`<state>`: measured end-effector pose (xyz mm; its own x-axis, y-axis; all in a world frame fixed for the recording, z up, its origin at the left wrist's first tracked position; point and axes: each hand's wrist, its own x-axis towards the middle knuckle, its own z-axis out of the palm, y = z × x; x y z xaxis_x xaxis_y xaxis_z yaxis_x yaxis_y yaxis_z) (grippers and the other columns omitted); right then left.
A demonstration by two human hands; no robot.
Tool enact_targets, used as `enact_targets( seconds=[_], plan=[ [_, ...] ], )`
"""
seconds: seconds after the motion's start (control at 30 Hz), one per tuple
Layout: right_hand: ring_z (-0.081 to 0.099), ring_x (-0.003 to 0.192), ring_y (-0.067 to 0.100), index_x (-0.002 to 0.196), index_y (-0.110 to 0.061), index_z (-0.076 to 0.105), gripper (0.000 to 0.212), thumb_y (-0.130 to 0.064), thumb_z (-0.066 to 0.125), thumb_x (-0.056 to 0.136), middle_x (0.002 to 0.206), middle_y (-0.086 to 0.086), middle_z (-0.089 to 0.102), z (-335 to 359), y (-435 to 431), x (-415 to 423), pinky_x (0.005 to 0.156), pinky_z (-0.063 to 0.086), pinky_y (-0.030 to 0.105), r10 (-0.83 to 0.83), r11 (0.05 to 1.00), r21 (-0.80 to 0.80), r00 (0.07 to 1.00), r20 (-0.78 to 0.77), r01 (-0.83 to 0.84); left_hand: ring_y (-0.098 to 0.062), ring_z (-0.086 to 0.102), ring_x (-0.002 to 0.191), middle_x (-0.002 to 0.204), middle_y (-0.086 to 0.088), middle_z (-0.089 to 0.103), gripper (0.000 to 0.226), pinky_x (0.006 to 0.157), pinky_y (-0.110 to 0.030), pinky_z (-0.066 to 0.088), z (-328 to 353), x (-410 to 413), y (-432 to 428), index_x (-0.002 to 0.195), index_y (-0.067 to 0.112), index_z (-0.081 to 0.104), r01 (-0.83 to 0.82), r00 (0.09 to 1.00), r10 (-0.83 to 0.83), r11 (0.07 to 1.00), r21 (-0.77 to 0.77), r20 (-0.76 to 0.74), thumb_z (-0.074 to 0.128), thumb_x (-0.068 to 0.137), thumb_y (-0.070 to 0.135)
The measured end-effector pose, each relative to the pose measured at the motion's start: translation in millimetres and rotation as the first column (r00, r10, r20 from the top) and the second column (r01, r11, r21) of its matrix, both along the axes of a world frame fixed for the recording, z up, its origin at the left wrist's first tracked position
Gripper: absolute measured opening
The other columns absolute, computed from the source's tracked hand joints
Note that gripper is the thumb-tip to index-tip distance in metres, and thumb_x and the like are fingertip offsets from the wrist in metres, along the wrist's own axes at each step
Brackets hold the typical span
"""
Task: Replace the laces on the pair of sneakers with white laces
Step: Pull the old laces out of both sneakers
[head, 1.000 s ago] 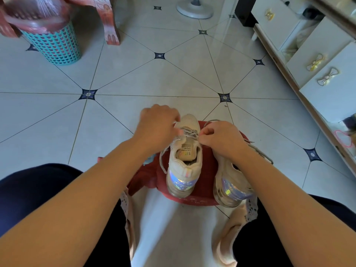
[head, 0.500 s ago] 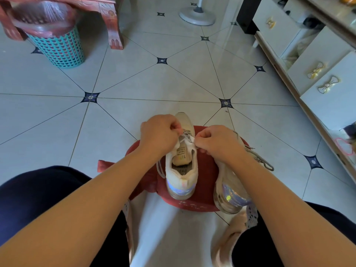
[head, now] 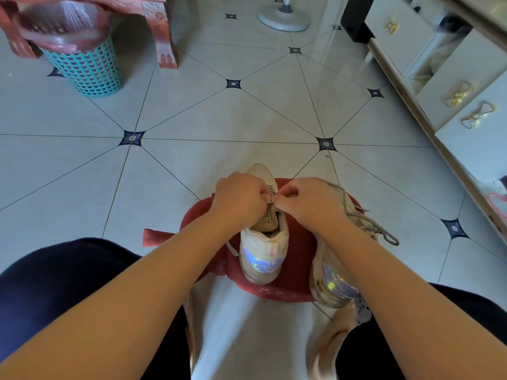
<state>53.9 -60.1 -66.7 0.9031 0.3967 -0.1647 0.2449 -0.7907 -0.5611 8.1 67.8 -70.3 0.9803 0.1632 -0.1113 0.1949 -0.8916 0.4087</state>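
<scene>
A pale tiled floor [head: 192,111] with dark diamond insets fills most of the view. A white cabinet [head: 472,138] with gold bow handles runs along its right side. A carved reddish table [head: 162,31] stands at the top left. Beside its leg is a teal bin [head: 87,69] lined with a pink bag. A white fan base [head: 285,19] sits at the top centre. The person's legs [head: 55,283], in dark trousers, frame the bottom corners.

Between the knees stands a round red stool [head: 299,242], which carries both sneakers. The left sneaker [head: 263,259] sits in the middle of the stool. Its shiny heel is toward the near edge and its toe reaches the far edge. The right sneaker [head: 332,286] lies along the stool's right edge, and its heel hangs over the near right rim.

Both hands meet over the left sneaker's tongue. The left hand [head: 238,196] has its fingers curled tight and pinches the grey lace [head: 271,189] at the upper eyelets. The right hand [head: 307,201] is curled too, with thumb and forefinger nipping the same lace just beside the left hand's fingertips. One lace end [head: 233,249] dangles down the left sneaker's left side. The right sneaker's loose lace [head: 378,229] trails past the stool's right edge.
</scene>
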Motion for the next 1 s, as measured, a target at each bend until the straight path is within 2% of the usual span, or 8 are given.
enact_targets(
  seconds=[0.1,0.2,0.3,0.43,0.57,0.73,0.83,1.0],
  plan=[
    [0.052,0.064,0.009,0.074,-0.017,0.070,0.015,-0.027,0.060,0.080,0.077,-0.002,0.068,-0.9,-2.7,3.7,0.054,0.034,0.023,0.006,0.995,-0.099,0.997,0.077,0.002,-0.022,0.054,0.091,0.077,0.006,0.053,0.019,0.074,-0.029,0.034,4.5,-1.6,0.7,0.072,0.023,0.059,-0.024,0.999,0.020,0.989,-0.148,-0.032,0.052,0.088,0.015],
    [0.057,0.074,0.014,0.061,-0.023,0.061,0.019,-0.027,0.058,0.080,0.078,-0.004,0.067,2.7,-12.8,12.5,0.061,0.040,0.025,-0.074,0.988,-0.129,0.994,0.082,0.084,-0.010,0.052,0.077,0.079,0.008,0.056,0.019,0.070,-0.021,0.035,22.4,-4.7,18.1,0.075,0.017,0.067,-0.075,0.988,0.126,0.899,-0.431,0.091,0.054,0.087,0.011],
    [0.056,0.075,0.009,0.059,-0.028,0.056,0.020,-0.027,0.059,0.078,0.080,-0.009,0.066,4.7,-12.9,5.6,0.061,0.037,0.022,-0.037,0.997,-0.062,0.999,0.036,0.040,-0.012,0.053,0.089,0.085,0.010,0.055,0.016,0.086,-0.029,0.041,24.4,-10.5,29.7,0.082,0.025,0.068,-0.084,0.989,0.114,0.957,-0.279,0.096,0.054,0.088,0.021],
    [0.059,0.082,0.014,0.082,-0.016,0.069,0.016,-0.027,0.057,0.081,0.085,-0.004,0.067,5.6,-5.6,-0.3,0.069,0.043,0.028,0.060,0.984,-0.174,0.990,0.126,-0.038,-0.023,0.045,0.114,0.117,-0.001,0.052,0.030,0.094,-0.038,0.033,10.6,-11.8,18.1,0.112,0.030,0.059,-0.156,0.988,0.157,0.985,-0.070,0.007,0.060,0.084,0.040],
    [0.053,0.083,0.008,0.091,-0.022,0.066,0.014,-0.019,0.058,0.080,0.088,-0.009,0.062,7.2,-3.2,0.2,0.068,0.036,0.022,0.026,0.997,-0.076,0.996,0.090,-0.019,-0.021,0.050,0.097,0.095,0.004,0.052,0.032,0.078,-0.033,0.032,7.1,-13.3,11.1,0.092,0.027,0.051,-0.094,0.993,0.103,0.987,-0.133,0.064,0.068,0.072,0.045],
    [0.055,0.084,0.015,0.104,-0.024,0.066,0.023,-0.024,0.060,0.082,0.090,-0.003,0.055,2.0,10.2,-3.3,0.062,0.037,0.022,0.159,0.984,-0.105,0.980,0.120,-0.147,-0.023,0.051,0.093,0.094,0.001,0.051,0.014,0.076,-0.032,0.035,-3.4,-11.1,2.6,0.091,0.021,0.047,-0.041,0.999,0.039,0.991,-0.127,-0.017,0.057,0.080,0.022],
    [0.054,0.089,0.017,0.101,-0.019,0.067,0.018,-0.024,0.059,0.086,0.100,0.003,0.054,-3.4,12.2,-1.0,0.069,0.039,0.026,0.186,0.971,-0.184,0.966,0.178,-0.154,-0.023,0.050,0.083,0.088,-0.001,0.048,0.016,0.066,-0.030,0.034,-6.8,-9.9,1.3,0.088,0.017,0.045,-0.048,0.998,0.054,0.982,-0.183,0.025,0.057,0.078,0.018],
    [0.051,0.075,0.008,0.085,-0.018,0.066,0.003,-0.016,0.064,0.083,0.084,-0.004,0.059,-2.7,14.7,4.0,0.059,0.034,0.014,0.132,0.991,0.023,0.990,0.051,-0.133,-0.018,0.046,0.075,0.088,-0.002,0.049,0.020,0.058,-0.028,0.031,-7.1,-11.6,-2.7,0.093,0.011,0.051,-0.109,0.982,0.134,0.977,-0.182,0.131,0.057,0.078,0.022]
  ],
)
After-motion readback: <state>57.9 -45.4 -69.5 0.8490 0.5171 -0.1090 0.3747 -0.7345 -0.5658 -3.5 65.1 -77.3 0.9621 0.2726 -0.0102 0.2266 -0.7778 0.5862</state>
